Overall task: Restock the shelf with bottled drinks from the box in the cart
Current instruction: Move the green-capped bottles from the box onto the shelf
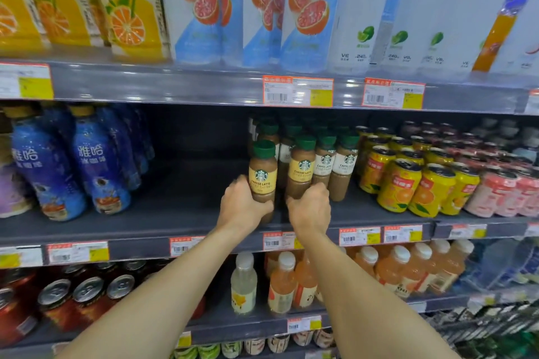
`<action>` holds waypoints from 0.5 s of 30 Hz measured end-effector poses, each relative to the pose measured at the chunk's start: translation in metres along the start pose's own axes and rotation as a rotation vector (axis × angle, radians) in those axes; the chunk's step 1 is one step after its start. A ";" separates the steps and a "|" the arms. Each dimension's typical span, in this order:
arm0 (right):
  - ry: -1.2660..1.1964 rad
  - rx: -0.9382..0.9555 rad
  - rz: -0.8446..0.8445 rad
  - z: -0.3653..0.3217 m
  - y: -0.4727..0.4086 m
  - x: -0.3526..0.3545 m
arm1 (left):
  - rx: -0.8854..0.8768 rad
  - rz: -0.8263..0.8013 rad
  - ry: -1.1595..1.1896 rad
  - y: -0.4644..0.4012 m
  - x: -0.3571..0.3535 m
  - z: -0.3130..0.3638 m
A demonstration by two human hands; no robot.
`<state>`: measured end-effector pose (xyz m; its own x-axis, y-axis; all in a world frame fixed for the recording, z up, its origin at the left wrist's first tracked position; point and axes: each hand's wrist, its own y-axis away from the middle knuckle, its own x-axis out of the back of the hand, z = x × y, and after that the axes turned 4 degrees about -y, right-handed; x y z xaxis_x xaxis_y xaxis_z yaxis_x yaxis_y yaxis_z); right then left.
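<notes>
Both arms are stretched out to the middle shelf (180, 213) here. The left hand (243, 207) has its fingers curled round the lower half of a Cheese Latte bottle (262, 175), green cap, yellow label, standing upright near the front edge of the shelf. The right hand (309, 211) is wrapped the same way round the base of a second Cheese Latte bottle (301, 169) just beside the first one, to its right, also upright.

Right of those two stand the Caffe Latte bottles (335, 166) with white labels, more green caps lined up behind them toward the back. Further right are yellow orange-drink cans (408, 186), then pink cans (501, 192). To the left of the hands there's a bare stretch of dark shelf, then blue bottles (96, 166) at the far left.

Shelf above holds tall orange juice cartons (128, 6) and grapefruit-print bottles (201, 6). Shelf below has peach-coloured juice bottles (390, 268) and red cans (84, 297). Price tags (297, 90) run along the shelf edges, too blurry to read.
</notes>
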<state>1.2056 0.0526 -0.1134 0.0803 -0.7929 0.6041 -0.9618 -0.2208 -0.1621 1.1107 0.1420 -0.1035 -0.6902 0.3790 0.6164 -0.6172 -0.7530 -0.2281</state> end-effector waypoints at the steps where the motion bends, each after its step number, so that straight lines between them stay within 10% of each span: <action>1: 0.010 -0.006 -0.002 -0.001 -0.002 -0.001 | 0.003 0.000 -0.009 0.000 -0.001 0.000; 15: 0.180 -0.003 -0.058 -0.017 -0.015 -0.008 | 0.007 -0.009 -0.054 -0.001 -0.004 0.005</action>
<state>1.2146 0.0720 -0.1026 0.0877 -0.6641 0.7425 -0.9577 -0.2612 -0.1206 1.1161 0.1384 -0.1016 -0.6629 0.3565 0.6584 -0.6208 -0.7534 -0.2171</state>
